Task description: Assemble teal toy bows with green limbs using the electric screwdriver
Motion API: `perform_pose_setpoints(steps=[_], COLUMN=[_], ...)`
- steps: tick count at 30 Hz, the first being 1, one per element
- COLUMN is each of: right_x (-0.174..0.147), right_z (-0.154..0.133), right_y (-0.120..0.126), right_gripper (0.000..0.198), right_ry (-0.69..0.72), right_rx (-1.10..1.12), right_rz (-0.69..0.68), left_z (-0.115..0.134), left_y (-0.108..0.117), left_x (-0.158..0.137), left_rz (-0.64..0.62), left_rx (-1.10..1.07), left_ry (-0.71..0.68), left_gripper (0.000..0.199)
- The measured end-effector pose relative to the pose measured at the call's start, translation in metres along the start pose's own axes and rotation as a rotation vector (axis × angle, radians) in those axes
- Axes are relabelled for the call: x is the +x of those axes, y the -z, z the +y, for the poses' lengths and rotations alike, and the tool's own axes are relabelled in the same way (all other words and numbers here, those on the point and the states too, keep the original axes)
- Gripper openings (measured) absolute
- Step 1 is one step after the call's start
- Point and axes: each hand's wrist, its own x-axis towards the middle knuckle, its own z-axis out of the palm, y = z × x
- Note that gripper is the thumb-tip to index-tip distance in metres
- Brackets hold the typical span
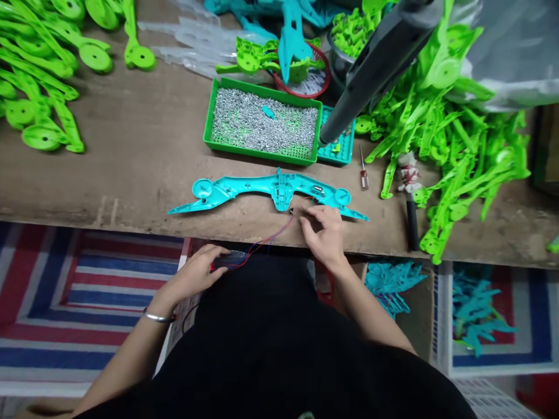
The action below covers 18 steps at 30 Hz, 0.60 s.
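A turquoise bow-shaped plastic shell [248, 185] lies hollow side up near the bench's front edge. A small silvery part [318, 190] sits in its right arm. My right hand [325, 235] is just below that arm, fingers bent but apart, fingertips close to thin wires. Red and blue wires [266, 240] run from a small dark piece [292, 210] by the shell's centre down over the edge. At their lower end, my left hand [196, 273] has thumb and fingers spread beside a dark item [237, 254] with pale markings; whether it grips this is unclear.
A green tray [262, 152] of small screws stands behind the shell, beside a turquoise basket [345, 152]. A dark post [379, 64] slants overhead. To the right are a screwdriver [364, 177], a wrapped-head hammer [410, 203] and piled lime parts [463, 169]. More lime parts [39, 75] lie left.
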Motion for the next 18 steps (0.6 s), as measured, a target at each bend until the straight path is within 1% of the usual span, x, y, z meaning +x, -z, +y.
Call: perform_pose_setpoints(steps=[3, 6, 10, 12, 15, 18], right_x=[0.004, 0.004, 0.003, 0.003, 0.002, 0.002], right_z=[-0.002, -0.008, -0.018, -0.022, -0.024, -0.023], right_y=[-0.008, -0.01, -0.012, -0.016, -0.023, -0.028], right_gripper=[0.024, 0.026, 0.033, 0.031, 0.024, 0.02], right_ry=[-0.023, -0.054, -0.087, -0.126, -0.186, -0.21], right_rx=[-0.012, -0.036, -0.035, -0.014, 0.02, 0.074], right_rz=[-0.037, -0.047, -0.06, -0.04, 0.024, 0.059], left_z=[-0.007, -0.012, -0.008, -0.007, -0.012, -0.023], left_y=[-0.013, -0.016, -0.016, -0.017, -0.021, -0.026], left_x=[-0.008, -0.017, -0.018, -0.015, -0.012, -0.015], left_rz=[0.125, 0.177, 0.165, 0.157, 0.148, 0.143], left_rx=[0.014, -0.005, -0.051, -0.037, -0.017, -0.028], left_ry=[0.059, 0.085, 0.013, 0.011, 0.085, 0.152], left_gripper=[0.031, 0.029, 0.026, 0.028, 0.034, 0.035])
